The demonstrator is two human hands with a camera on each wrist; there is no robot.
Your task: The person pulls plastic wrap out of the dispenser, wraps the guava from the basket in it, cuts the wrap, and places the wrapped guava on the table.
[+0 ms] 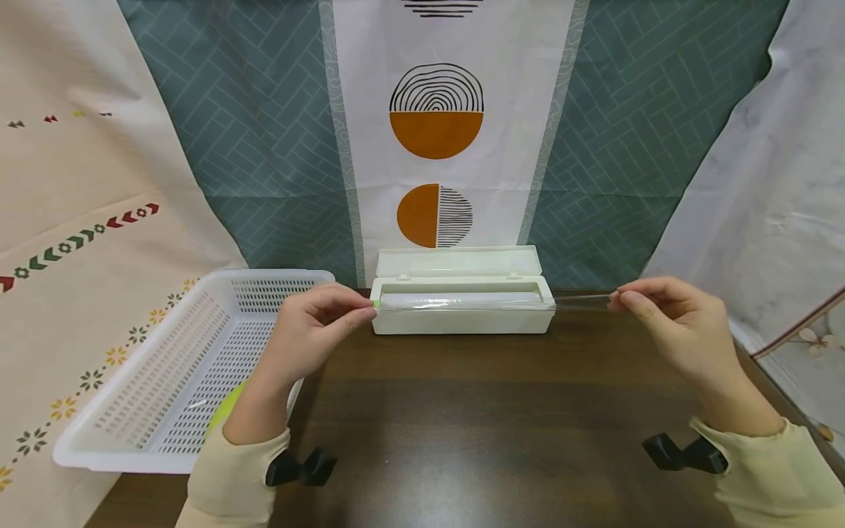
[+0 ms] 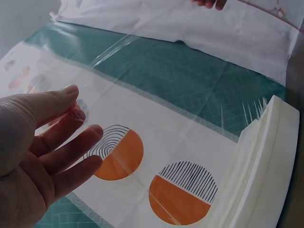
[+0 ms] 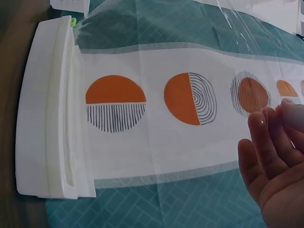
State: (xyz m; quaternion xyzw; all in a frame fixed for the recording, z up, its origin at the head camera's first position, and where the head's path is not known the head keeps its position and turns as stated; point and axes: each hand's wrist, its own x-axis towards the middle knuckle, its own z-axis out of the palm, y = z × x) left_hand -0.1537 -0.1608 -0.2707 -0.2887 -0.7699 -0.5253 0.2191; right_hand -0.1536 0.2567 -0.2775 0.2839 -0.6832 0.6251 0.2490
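Note:
A sheet of clear cling film (image 1: 582, 298) stretches between my two hands, in front of a white cling film dispenser box (image 1: 462, 323). My left hand (image 1: 310, 334) pinches one end of the film between thumb and fingers, beside the box's left end. Out to the right of the box, my right hand (image 1: 686, 341) pinches the other end. The box's lid (image 1: 458, 262) stands raised at the back, and a pale roll (image 1: 455, 298) lies inside. A small bright green piece (image 3: 73, 22) shows at one end of the box in the right wrist view.
On the left stands a white perforated plastic basket (image 1: 119, 463). A yellow-green object (image 1: 226, 408) in it is partly hidden by my left forearm. Dark wooden table (image 1: 455, 425) lies in front of the box; patterned cloths (image 1: 436, 169) hang behind and at the sides.

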